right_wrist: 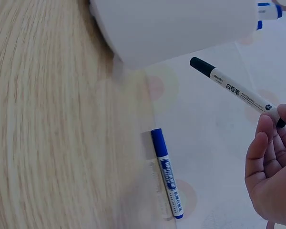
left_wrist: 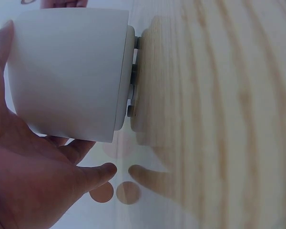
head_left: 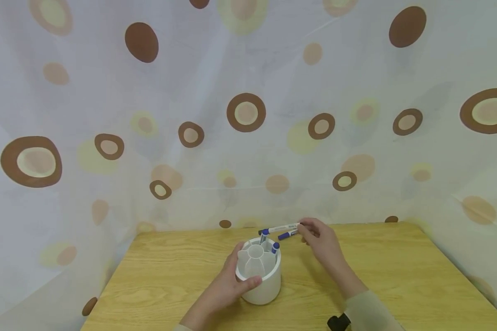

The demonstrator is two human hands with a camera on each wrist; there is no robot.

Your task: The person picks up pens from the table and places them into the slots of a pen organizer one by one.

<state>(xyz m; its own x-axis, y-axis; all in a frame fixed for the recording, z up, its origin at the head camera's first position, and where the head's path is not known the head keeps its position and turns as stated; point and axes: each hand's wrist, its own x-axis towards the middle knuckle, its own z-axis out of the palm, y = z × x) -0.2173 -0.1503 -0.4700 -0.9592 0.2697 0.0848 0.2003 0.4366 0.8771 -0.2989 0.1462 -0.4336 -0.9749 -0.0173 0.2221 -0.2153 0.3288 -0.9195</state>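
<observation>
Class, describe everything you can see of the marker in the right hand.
The marker is slim, with a white, plastic-looking barrel carrying dark print, including Chinese characters. Its black cap is on, and its other end is black too. The right hand pinches it near that end, holding it in the air, cap end towards the white holder.

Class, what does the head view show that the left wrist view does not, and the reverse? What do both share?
Only the head view shows a dark-capped marker pinched by the right hand, a blue-capped marker nearby, two blue-topped markers standing in the white holder, and its dividers.

Only the left wrist view shows small grey feet at the holder's base.

Both show the left hand gripping the holder, the table and the spotted cloth.
</observation>
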